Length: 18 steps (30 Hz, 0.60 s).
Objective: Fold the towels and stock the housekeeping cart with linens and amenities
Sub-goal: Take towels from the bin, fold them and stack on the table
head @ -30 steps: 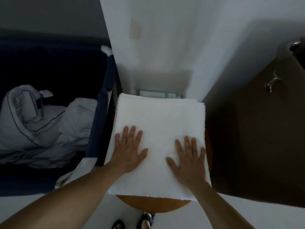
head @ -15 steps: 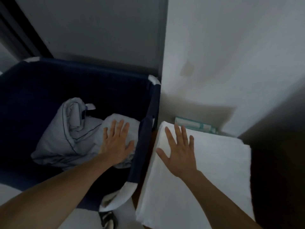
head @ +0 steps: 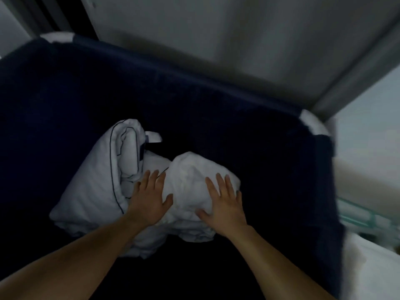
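White linen [head: 190,182], navy bin [head: 65,94]

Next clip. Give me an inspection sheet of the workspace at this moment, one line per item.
Surface: dark blue fabric bin, with linens lying inside.
Job's things: crumpled white towel; white linen with dark piping touching its left side; white folded stack at lower right, outside the bin.
Clutter: teal box, blurred.
Grippers: left hand and right hand rest on the linens, fingers straight.
Cables: nothing seen.
Surroundings: pale wall behind the bin.

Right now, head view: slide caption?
Left hand and right hand rest on crumpled white linens, one navy-piped, inside a dark blue bin.
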### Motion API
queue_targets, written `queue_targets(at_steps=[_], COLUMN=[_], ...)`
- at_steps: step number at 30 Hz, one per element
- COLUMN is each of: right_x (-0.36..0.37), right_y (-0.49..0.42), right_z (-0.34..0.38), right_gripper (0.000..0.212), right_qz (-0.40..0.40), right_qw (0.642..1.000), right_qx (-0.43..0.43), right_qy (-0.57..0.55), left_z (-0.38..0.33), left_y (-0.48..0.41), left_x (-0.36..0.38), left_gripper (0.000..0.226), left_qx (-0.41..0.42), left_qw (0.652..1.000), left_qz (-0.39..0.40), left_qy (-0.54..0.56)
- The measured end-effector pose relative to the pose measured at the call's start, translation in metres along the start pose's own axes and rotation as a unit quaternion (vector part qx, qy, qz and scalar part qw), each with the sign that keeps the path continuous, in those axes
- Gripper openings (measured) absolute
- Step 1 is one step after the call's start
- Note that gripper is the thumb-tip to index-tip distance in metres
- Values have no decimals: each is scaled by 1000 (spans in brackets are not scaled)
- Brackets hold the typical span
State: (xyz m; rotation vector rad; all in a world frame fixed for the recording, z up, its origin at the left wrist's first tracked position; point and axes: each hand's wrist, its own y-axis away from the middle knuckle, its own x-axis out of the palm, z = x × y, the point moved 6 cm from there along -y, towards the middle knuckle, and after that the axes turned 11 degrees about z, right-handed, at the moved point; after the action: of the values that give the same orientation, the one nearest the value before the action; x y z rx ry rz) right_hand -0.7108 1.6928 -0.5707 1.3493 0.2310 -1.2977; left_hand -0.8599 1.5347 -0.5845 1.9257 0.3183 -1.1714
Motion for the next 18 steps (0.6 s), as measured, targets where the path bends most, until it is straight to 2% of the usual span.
queue_targets(at_steps=[7,12,16,18], right_x=[84,114,135,145], right_y=[-134,-209,-249,-260], right_z=[-20,-52,-78,-88], right_gripper=[110,125,146,149], right_qz=[102,105,122,111], right_qw=[991,984,976,974], right_qx=[72,131,175,195], right_qy=[-53,-58,-36,-43], left_z=[56,59,62,64], left_y=[-93,-150,-176,-183], left_x=[64,104,122,127], left_gripper=[98,94,79,75], left_qx=[42,65,87,101], left_qw=[998,995,992,991], left_qz=[41,64,60,57], left_qy=[13,43,64,62])
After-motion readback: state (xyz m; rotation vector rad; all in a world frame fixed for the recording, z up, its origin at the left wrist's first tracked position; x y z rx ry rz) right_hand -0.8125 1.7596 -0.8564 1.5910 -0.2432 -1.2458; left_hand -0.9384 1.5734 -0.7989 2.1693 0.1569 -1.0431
